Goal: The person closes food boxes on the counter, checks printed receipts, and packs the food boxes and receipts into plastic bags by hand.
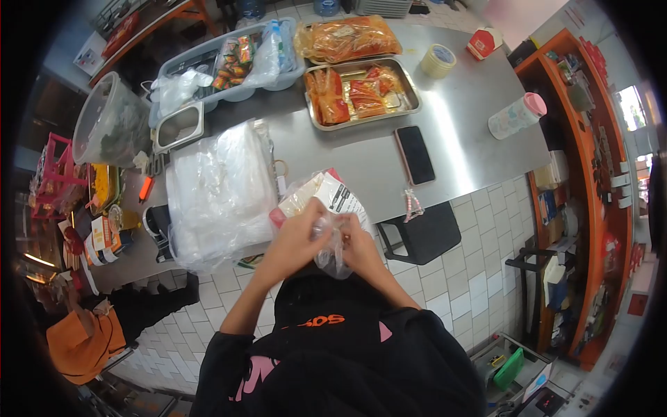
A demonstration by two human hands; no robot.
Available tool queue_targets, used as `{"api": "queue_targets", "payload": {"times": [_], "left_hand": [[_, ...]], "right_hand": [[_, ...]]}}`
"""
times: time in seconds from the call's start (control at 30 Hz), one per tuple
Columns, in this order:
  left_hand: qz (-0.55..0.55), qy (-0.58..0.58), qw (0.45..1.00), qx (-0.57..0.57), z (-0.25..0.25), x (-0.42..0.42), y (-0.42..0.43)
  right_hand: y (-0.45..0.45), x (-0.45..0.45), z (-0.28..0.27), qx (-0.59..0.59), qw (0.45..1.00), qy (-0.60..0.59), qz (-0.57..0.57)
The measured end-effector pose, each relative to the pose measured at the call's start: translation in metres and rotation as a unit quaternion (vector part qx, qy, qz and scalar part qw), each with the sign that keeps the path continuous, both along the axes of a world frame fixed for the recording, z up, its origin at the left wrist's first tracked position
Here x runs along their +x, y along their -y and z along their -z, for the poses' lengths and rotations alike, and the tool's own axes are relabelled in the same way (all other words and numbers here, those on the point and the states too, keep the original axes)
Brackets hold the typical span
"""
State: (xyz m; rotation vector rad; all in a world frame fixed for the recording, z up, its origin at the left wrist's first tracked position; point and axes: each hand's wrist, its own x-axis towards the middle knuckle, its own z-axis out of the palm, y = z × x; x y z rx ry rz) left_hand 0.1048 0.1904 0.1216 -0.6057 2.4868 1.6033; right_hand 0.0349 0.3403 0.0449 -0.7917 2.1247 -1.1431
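Observation:
Both my hands meet over a clear plastic bag in front of my body, at the table's near edge. My left hand has its fingers closed on the bag's gathered plastic. From the other side, my right hand pinches the same plastic. Just beyond my fingers lies a package with a white printed label and a pink-red edge. A large stack of clear plastic bags rests to the left of my hands.
The steel table bears a metal tray of orange packets, a phone, tape rolls, a bottle and a grey bin. A black stool stands by its edge. Another person is at lower left.

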Motion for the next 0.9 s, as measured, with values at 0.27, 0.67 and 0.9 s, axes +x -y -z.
{"api": "queue_targets", "payload": {"times": [0.27, 0.67, 0.9], "left_hand": [[0.066, -0.210, 0.970, 0.103, -0.059, -0.039, -0.039], [0.018, 0.088, 0.979, -0.185, 0.049, 0.073, -0.024], [-0.216, 0.213, 0.941, -0.149, 0.064, 0.157, 0.014]], "right_hand": [[-0.040, -0.109, -0.065, -0.196, 0.964, 0.075, 0.165], [-0.116, -0.362, -0.023, 0.119, 0.896, -0.424, 0.057], [0.032, -0.240, -0.046, 0.252, 0.887, -0.382, -0.060]]}}
